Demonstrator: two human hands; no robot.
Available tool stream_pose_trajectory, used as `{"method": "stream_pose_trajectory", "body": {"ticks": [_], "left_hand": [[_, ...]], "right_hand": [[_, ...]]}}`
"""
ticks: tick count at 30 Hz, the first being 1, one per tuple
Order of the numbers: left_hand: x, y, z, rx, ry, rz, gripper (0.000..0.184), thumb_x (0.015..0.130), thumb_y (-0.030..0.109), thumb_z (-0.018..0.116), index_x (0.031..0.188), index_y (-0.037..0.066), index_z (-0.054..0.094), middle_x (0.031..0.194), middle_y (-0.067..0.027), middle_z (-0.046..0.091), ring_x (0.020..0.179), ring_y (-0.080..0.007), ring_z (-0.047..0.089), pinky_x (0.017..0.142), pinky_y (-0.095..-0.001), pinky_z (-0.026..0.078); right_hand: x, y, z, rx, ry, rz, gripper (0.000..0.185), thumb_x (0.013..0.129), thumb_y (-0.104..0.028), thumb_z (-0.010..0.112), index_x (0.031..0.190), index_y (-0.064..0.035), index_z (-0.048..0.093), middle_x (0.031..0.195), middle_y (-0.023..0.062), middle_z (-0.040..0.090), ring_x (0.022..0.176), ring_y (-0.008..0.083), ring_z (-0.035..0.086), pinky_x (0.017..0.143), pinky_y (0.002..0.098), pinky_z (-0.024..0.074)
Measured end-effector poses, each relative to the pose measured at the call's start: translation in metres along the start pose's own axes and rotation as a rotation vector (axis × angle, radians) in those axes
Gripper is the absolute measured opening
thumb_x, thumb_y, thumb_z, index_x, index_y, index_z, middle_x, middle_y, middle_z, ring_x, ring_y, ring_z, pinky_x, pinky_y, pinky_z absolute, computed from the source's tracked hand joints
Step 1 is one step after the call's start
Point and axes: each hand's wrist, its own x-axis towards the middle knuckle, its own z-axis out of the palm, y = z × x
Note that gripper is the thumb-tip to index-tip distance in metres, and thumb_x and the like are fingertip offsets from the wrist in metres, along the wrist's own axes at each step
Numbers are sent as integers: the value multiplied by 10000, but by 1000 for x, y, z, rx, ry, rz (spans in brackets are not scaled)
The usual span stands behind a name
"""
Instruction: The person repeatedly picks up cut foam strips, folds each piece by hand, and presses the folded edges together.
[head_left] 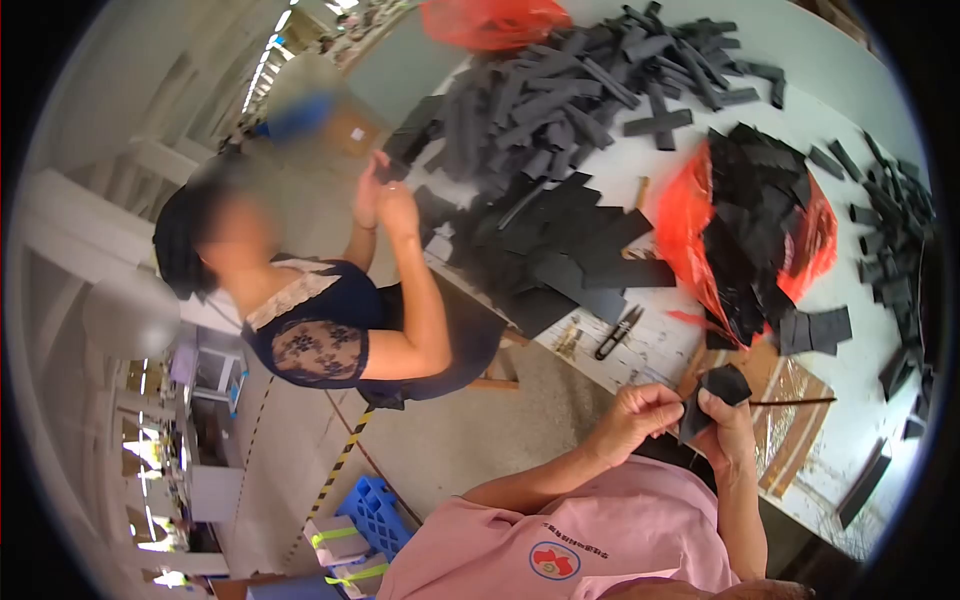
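My left hand (648, 412) is closed in a pinch at the left edge of a small black fabric-like piece (722, 384). My right hand (727, 428) grips that same piece from below, with the thumb pressed on its face. The piece looks bent or folded between both hands. Just right of it a thin dark stick (795, 402) points sideways; whether my right hand touches it I cannot tell. Under the hands lies a brown board with clear tape (790, 425). Thread snips (619, 333) rest on the table beyond my left hand.
Flat black pieces (560, 250) spread over the table, with a heap of rolled dark pieces (560, 100) behind. A red bag (685, 225) holds more black pieces. Rolled pieces (885, 235) line the right side. A co-worker (340, 310) stands left, hands raised. A blue crate (375, 515) sits below.
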Motion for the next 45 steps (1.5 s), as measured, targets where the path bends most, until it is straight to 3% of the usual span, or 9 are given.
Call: {"method": "stream_pose_trajectory", "body": {"ticks": [2, 6, 9, 13, 18, 28, 37, 40, 45], "left_hand": [[-4, 9, 1, 66, 16, 13, 79, 838, 101, 602, 801, 33, 616, 683, 24, 557, 575, -35, 450, 525, -181, 380], [-7, 12, 5, 332, 69, 220, 86, 815, 86, 628, 785, 10, 602, 696, 24, 534, 591, -33, 441, 519, -193, 361], [0, 2, 11, 391, 32, 333, 84, 802, 82, 638, 780, 11, 600, 691, -5, 531, 609, -36, 451, 537, -191, 371], [2, 3, 16, 440, 64, 240, 68, 790, 64, 639, 804, 11, 598, 665, -5, 561, 578, -50, 477, 510, -198, 387], [2, -11, 20, 811, 223, 578, 149, 765, -25, 568, 898, 13, 515, 641, -130, 545, 508, -248, 555, 471, -306, 432], [8, -24, 15, 301, 273, 218, 153, 806, 0, 589, 937, -9, 510, 739, -7, 614, 633, -9, 518, 548, -164, 412], [7, -27, 13, 281, 147, 12, 176, 808, 12, 603, 965, 7, 522, 751, -14, 617, 576, -13, 509, 486, -159, 407], [14, -44, 19, 571, 354, 570, 198, 805, -9, 587, 981, 7, 499, 742, -22, 618, 548, -11, 498, 462, -160, 394], [16, -37, 15, 138, 165, 170, 267, 800, 1, 580, 1030, 16, 445, 727, -15, 595, 516, -19, 471, 425, -151, 351]], "right_hand": [[4, 9, -7, -637, 110, -282, 274, 743, -61, 628, 996, -2, 539, 818, 60, 541, 752, 203, 555, 688, 303, 451], [-15, 3, 1, -1077, 259, -1019, 254, 776, -178, 641, 920, 5, 542, 726, 80, 494, 626, 181, 479, 574, 298, 384], [-32, -6, 16, -968, -67, -695, 273, 748, -214, 686, 864, -1, 560, 704, 60, 482, 588, 158, 472, 535, 277, 374], [-29, -1, 9, -942, 40, -646, 162, 750, -136, 682, 781, 0, 599, 650, 62, 529, 572, 146, 488, 516, 260, 375], [-28, -5, 20, -1179, 75, -781, 78, 728, 34, 599, 799, 2, 600, 689, 106, 558, 591, 226, 543, 534, 318, 420], [-19, 18, 6, -1374, 172, -875, 178, 669, 90, 565, 817, -9, 576, 727, 130, 542, 625, 302, 550, 534, 388, 430], [-24, 14, 12, -1356, 185, -854, 172, 679, 83, 563, 825, -8, 573, 714, 128, 528, 608, 299, 543, 522, 391, 423], [-21, 24, 6, -1457, 209, -889, 197, 674, 83, 559, 846, -14, 565, 713, 129, 517, 605, 299, 536, 516, 392, 414], [-17, 21, 6, -1490, 278, -960, 230, 665, 93, 534, 862, -24, 555, 717, 130, 502, 592, 293, 511, 510, 382, 410]]}}
